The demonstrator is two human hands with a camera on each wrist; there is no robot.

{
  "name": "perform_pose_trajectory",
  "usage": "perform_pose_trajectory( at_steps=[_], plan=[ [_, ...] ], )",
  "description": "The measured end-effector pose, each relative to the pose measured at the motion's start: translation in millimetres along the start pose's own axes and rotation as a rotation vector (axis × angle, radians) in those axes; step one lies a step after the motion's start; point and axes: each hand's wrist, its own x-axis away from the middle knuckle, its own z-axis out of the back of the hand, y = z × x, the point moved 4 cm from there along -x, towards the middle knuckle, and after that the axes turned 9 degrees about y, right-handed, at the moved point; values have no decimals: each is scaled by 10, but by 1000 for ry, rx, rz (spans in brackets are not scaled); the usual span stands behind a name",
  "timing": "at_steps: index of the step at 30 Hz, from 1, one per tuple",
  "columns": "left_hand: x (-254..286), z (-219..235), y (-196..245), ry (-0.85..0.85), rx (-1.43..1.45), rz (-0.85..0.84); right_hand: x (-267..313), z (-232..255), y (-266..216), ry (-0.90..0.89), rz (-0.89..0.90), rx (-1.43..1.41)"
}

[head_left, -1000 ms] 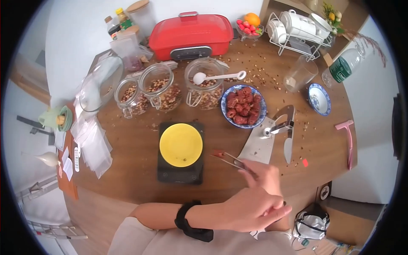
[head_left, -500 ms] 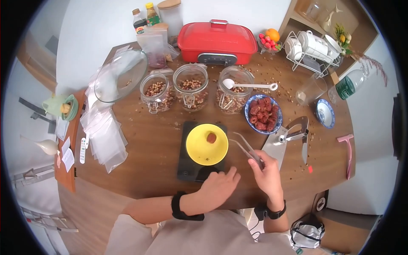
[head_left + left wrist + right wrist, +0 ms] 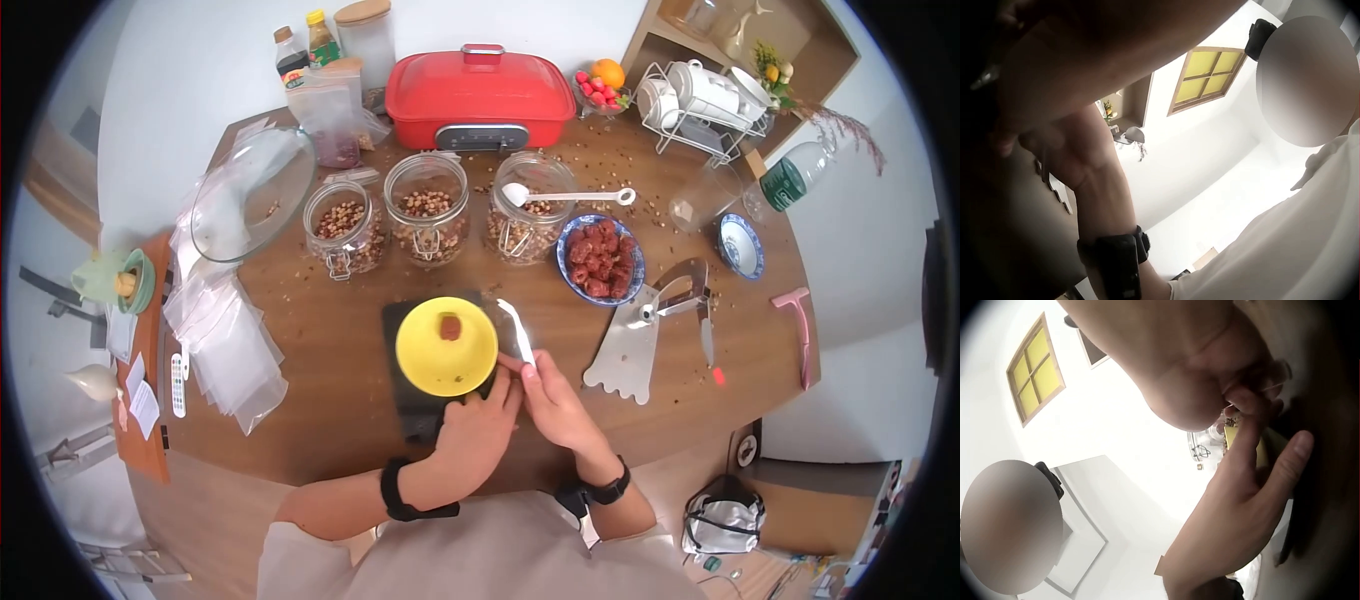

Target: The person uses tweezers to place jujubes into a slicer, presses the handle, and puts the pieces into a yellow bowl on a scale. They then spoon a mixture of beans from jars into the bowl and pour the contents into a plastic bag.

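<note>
In the head view, my right hand (image 3: 562,408) grips metal tweezers (image 3: 516,328), their tips pointing up and away beside the yellow bowl. My left hand (image 3: 478,435) lies at the front right of the yellow bowl (image 3: 425,370), fingers extended toward the right hand, fingertips close by it. One dried red date (image 3: 450,328) lies inside that bowl, with small dark specks at the bottom. Under the bowl is a black kitchen scale (image 3: 418,415). A blue-and-white bowl (image 3: 566,283) full of dried red dates stands behind and right of the hands.
Behind stand three glass jars (image 3: 428,215) of mixed beans, a white spoon (image 3: 590,197) across one. A metal scraper (image 3: 625,355) and peeler-like tool (image 3: 706,335) lie right. Plastic bags (image 3: 230,350) and a glass lid (image 3: 250,195) are left; a red cooker (image 3: 480,95) stands behind.
The date held in the tweezers a second ago now lies in the yellow bowl. My left hand moved from across the right arm to the bowl's front. The head view has shifted.
</note>
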Motion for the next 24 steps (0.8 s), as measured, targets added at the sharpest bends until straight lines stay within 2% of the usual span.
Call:
perform_pose_trajectory(
  at_steps=[6, 9, 10, 13, 14, 17, 22, 24],
  plan=[
    [112, 114, -230, -26, 31, 38, -52, -162, -15, -92, -21, -62],
    [188, 112, -315, -46, 17, 30, -18, 58, -263, -58, -2, 95],
    [201, 187, -328, -90, 48, 38, -4, 177, -288, -4, 29, 140],
    [251, 265, -354, -163, 22, -3, 71, 563, -382, 207, -32, 325],
    [253, 281, -347, -224, 4, -12, 83, 684, -355, 347, 80, 420],
    [233, 331, -318, -271, -38, -13, 115, 981, -379, 495, 118, 769],
    [170, 386, -235, -331, -112, 35, 134, 1240, -273, 533, 29, 928],
    [130, 397, -230, -305, -76, 66, 118, 1285, -246, 531, 91, 946]
  ],
)
